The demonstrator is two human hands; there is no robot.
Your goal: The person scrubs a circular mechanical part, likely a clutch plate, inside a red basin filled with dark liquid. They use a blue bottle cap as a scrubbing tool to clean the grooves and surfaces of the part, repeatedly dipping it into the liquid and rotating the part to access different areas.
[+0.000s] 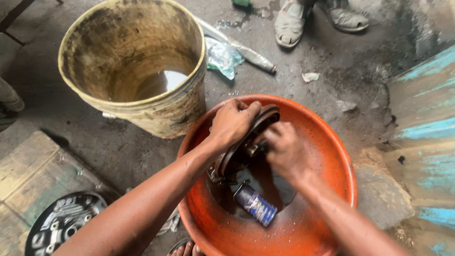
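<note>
Down inside an orange basin (332,142), a curved brake shoe (246,137) is held on edge by both hands. It is seen as a dark, rust-brown metal arc, greasy and wet, with a worn rim along its outer curve and a small spring or clip hanging at its lower end. The left hand (231,124) is closed over the top of the arc, fingers wrapped round the upper edge, so that its grip is clamped on the shoe. The right hand (283,148) is pressed against the inner face of the shoe, fingers curled in upon it; whether they are fully closed round the metal cannot be told, but contact is plain.

Below the hands, a small cylindrical can (256,205) with a blue and white label is lying on its side in a shallow pool of dark liquid at the bottom of the basin. Just beside the basin, a stained yellow bucket (137,61) with a little liquid in it is stood on the concrete floor (118,151). A round black backing plate (61,220) is laid on a wooden board (23,166) at the lower left. Another person's sandalled feet (317,19) are seen at the top.
</note>
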